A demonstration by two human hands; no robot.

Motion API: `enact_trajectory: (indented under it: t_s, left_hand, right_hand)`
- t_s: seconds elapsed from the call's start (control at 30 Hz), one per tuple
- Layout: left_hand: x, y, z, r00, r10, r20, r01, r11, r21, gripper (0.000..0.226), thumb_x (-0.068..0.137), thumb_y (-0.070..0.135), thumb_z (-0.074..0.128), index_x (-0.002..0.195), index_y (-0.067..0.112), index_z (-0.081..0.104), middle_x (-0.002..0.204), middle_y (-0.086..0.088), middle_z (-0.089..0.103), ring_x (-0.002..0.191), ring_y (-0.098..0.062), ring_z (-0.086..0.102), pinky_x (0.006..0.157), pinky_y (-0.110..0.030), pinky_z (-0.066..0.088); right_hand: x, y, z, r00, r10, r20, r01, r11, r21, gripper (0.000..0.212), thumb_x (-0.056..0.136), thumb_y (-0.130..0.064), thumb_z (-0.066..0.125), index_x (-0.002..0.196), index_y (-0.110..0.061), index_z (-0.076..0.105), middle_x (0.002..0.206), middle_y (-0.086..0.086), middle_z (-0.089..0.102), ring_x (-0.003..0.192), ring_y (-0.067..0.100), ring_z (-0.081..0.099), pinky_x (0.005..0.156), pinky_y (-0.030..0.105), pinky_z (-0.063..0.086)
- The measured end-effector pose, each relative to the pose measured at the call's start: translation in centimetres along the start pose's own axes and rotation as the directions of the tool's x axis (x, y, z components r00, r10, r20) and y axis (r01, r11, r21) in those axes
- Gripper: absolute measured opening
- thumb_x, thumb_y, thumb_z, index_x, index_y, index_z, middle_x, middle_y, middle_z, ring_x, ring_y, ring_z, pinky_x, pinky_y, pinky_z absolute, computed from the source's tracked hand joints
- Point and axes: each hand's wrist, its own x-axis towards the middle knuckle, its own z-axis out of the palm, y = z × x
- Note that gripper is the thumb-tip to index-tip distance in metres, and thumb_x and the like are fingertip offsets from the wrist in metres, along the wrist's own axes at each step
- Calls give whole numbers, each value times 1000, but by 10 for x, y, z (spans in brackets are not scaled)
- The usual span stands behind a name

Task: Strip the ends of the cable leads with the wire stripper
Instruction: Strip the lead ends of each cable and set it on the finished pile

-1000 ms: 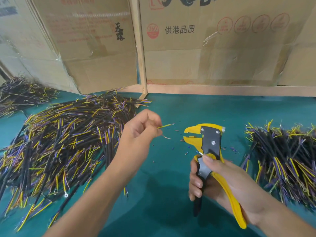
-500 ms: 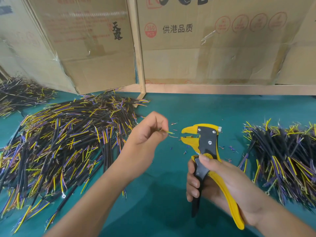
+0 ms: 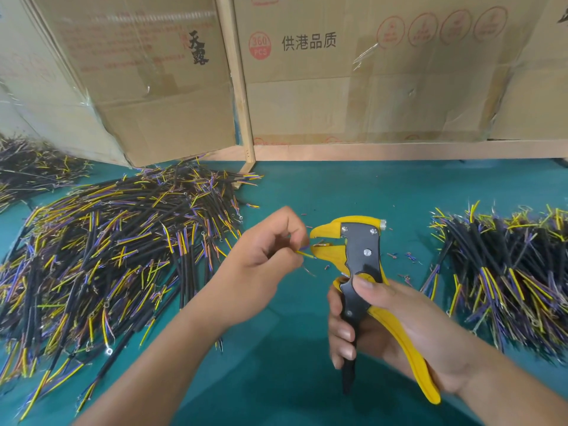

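My right hand (image 3: 390,327) grips the handles of a yellow and black wire stripper (image 3: 359,256), held upright with its jaws pointing left. My left hand (image 3: 261,259) pinches a short cable, most of it hidden in the fist. The cable's thin leads (image 3: 305,255), one yellow and one purple, stick out to the right. They reach the mouth of the stripper's jaws. The jaws stand slightly apart.
A big heap of black cables with yellow and purple leads (image 3: 101,250) covers the green mat on the left. A second heap (image 3: 504,272) lies on the right. Small insulation scraps (image 3: 405,259) dot the mat. Cardboard boxes (image 3: 368,72) wall off the back.
My left hand has moved right, bringing the leads from a gap away up to the stripper's jaws. The right hand and stripper have stayed almost still.
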Motion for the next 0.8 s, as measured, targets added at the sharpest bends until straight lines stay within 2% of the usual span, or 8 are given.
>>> enact_trajectory:
  t_s: [0.1, 0.17, 0.23, 0.37, 0.53, 0.7, 0.8]
  left_hand:
    - [0, -1, 0, 1000, -13, 5, 14, 1000, -20, 17, 75, 9, 52, 76, 24, 45, 75, 13, 50, 64, -13, 32, 55, -21, 29]
    - [0, -2, 0, 1000, -13, 19, 14, 999, -37, 10, 74, 17, 52, 76, 24, 44, 75, 14, 50, 64, -4, 34, 57, -15, 30]
    - [0, -3, 0, 1000, -18, 25, 19, 998, -60, 10, 73, 19, 51, 77, 21, 42, 75, 13, 46, 63, -3, 33, 57, -14, 31]
    - [0, -4, -1, 998, -55, 38, 59, 993, -100, 20, 75, 5, 49, 74, 24, 41, 74, 11, 43, 61, -2, 32, 56, -13, 30]
    - [0, -2, -1, 996, -66, 65, 75, 988, -135, 13, 69, 24, 50, 75, 21, 39, 73, 5, 36, 60, -3, 30, 56, -15, 28]
    - [-1, -3, 0, 994, -82, 75, 92, 986, -141, 18, 68, 19, 51, 77, 16, 36, 75, -1, 32, 62, -5, 29, 57, -16, 29]
    - [-1, -3, 0, 991, -89, 95, 102, 984, -143, 15, 67, 21, 51, 77, 22, 40, 75, 2, 34, 63, -5, 30, 57, -16, 30]
  right_hand:
    - [-1, 0, -1, 1000, 5, 22, -5, 1000, 0, 44, 86, -45, 75, 94, -3, 61, 75, 15, 48, 67, 30, 50, 74, 48, 50]
    - [-2, 0, -1, 999, 9, 35, -9, 1000, -3, 44, 87, -45, 74, 95, -3, 61, 75, 15, 49, 66, 30, 51, 74, 48, 50]
    - [-3, -1, -1, 999, 15, 47, -15, 1000, -13, 45, 87, -45, 74, 95, -3, 60, 75, 15, 48, 66, 29, 51, 74, 48, 50]
    - [-3, -2, 0, 998, 28, 56, -26, 999, -28, 46, 87, -46, 73, 94, -3, 60, 75, 15, 48, 66, 30, 50, 75, 48, 49]
    - [-4, -1, 2, 997, 30, 73, -27, 999, -39, 46, 87, -47, 74, 93, -4, 59, 75, 15, 48, 67, 29, 49, 74, 47, 49]
    - [-5, -2, 4, 997, 27, 69, -23, 999, -45, 47, 84, -48, 76, 91, -4, 59, 73, 15, 47, 66, 29, 48, 73, 46, 49]
    - [-5, -2, 5, 998, 33, 56, -30, 998, -50, 48, 82, -48, 77, 88, -5, 59, 71, 15, 45, 63, 28, 47, 71, 45, 49]
